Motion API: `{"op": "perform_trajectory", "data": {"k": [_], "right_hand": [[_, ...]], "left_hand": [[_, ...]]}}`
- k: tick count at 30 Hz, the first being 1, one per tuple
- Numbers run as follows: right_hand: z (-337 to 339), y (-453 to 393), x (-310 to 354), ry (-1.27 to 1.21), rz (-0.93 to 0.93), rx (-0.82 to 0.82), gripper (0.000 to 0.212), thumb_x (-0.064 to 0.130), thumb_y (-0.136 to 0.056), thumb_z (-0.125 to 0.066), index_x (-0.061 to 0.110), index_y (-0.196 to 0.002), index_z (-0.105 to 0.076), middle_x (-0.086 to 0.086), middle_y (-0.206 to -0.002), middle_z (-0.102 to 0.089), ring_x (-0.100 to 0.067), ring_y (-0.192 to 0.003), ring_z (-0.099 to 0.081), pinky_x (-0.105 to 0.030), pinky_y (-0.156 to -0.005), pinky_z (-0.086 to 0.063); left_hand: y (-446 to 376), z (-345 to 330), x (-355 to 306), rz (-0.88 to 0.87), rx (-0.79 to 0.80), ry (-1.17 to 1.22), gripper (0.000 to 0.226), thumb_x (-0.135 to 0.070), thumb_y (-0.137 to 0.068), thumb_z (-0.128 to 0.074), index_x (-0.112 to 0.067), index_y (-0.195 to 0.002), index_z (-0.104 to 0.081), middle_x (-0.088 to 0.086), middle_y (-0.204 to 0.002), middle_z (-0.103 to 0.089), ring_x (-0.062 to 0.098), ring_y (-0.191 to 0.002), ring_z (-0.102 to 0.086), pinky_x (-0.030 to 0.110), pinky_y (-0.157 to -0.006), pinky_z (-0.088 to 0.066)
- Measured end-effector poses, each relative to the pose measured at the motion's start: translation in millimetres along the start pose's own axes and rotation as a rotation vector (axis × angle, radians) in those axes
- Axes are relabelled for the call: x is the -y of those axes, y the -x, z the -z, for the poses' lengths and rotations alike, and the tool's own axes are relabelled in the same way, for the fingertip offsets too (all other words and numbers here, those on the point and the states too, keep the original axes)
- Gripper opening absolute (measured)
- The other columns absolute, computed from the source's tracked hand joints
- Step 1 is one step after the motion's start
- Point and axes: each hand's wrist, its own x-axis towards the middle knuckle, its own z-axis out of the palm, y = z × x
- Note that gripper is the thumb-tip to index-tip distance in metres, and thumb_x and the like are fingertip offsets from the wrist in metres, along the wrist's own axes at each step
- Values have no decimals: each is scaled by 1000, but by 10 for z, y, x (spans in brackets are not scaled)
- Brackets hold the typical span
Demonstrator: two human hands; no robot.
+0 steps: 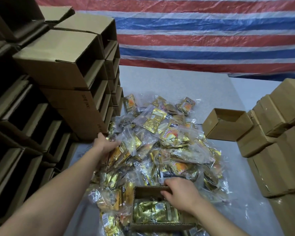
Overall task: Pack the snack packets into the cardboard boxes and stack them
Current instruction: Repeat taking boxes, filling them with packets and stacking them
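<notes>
On the grey table (177, 82), seen from the head camera, a wide heap of snack packets (160, 142) in gold foil and clear plastic fills the middle. At the near edge of the heap stands an open cardboard box (160, 226), with gold packets already lying inside it. The right hand (179, 193) rests on the far rim of this box, its fingers curled over the cardboard edge. The left hand (106, 143) reaches to the far left side of the heap, next to the foot of the box stack, and its fingers close round a clear bag of packets (124, 147). To the left rises a tall stack of empty boxes (61, 60), lying on their sides with their open mouths showing. On the right, a second open box (226, 124) sits just beyond the heap, beside a pile of closed boxes (279, 116). Behind the table hangs a striped tarpaulin (194, 31) in red, white and blue
</notes>
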Motion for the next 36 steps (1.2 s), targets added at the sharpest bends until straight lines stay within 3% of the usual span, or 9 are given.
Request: {"op": "perform_trajectory", "data": {"k": [3, 8, 10, 16, 19, 22, 26, 32, 36], "right_hand": [[20, -54, -28, -21, -23, 32, 22, 48, -96, -53, 27, -100, -60, 9, -92, -61, -11, -80, -57, -27, -70, -48], [-1, -67, -36, -15, -27, 33, 24, 49, -97, -52, 27, -100, -60, 9, -92, -61, -11, -81, -58, -27, -72, -50], [-2, -76, -45, -20, -32, 37, 24, 49, -97, -52, 27, -99, -60, 11, -92, -61, -9, -82, -59, -27, -73, -51], [3, -107, -41, -11, -40, 46, 22, 50, -97, -52, 29, -97, -59, 10, -90, -61, -10, -83, -61, -30, -75, -55], [9, -112, -50, -8, -49, 52, 24, 51, -96, -52, 28, -99, -60, 10, -92, -63, -11, -86, -62, -34, -80, -56], [12, -119, -54, -11, -50, 56, 26, 51, -97, -52, 28, -101, -60, 10, -94, -63, -12, -87, -62, -35, -82, -56], [30, -136, -44, 0, -53, 60, 27, 51, -97, -51, 26, -102, -60, 8, -94, -64, -13, -86, -62, -35, -81, -55], [33, -125, -43, -24, -55, 69, 25, 49, -97, -53, 25, -101, -61, 8, -92, -64, -12, -85, -62, -35, -84, -55], [14, -120, -59, -42, -62, 59, 24, 51, -96, -53, 28, -100, -61, 10, -92, -63, -11, -85, -61, -33, -84, -54]], "left_hand": [[-95, -110, 84, 19, 82, -61, 116, -53, -75, -80, -3, -154, -12, 19, -156, -28, 38, -141, -32, 49, -112, -35], [14, -299, 197, -99, -179, -280, 96, -69, -79, -64, -8, -147, -37, 17, -149, -28, 38, -137, -35, 51, -109, -38], [65, -344, 259, -173, -148, -271, 91, -71, -81, -60, -12, -148, -40, 18, -151, -30, 37, -139, -34, 52, -110, -37], [157, -189, 465, -217, 228, 68, 110, -74, -69, -63, -22, -155, -22, 8, -155, -35, 28, -136, -42, 44, -109, -40], [163, -88, 468, -209, 308, 58, 111, -74, -65, -61, -27, -156, -18, 7, -161, -23, 30, -143, -32, 49, -115, -32], [162, -51, 498, -243, 415, -109, 125, -60, -66, -77, -26, -157, 1, 10, -163, -17, 30, -146, -26, 46, -119, -26], [235, -273, 505, -274, 189, -293, 134, -38, -64, -89, -24, -156, 7, 5, -164, -12, 29, -148, -20, 47, -120, -25], [214, -247, 440, -121, 114, 66, 97, -29, -84, -75, -15, -157, -12, 16, -150, -39, 35, -124, -54, 46, -97, -52], [324, -152, 374, -142, 126, 409, 51, -28, -95, -62, -13, -141, -46, 2, -106, -65, 16, -87, -65, 26, -63, -50]]}}
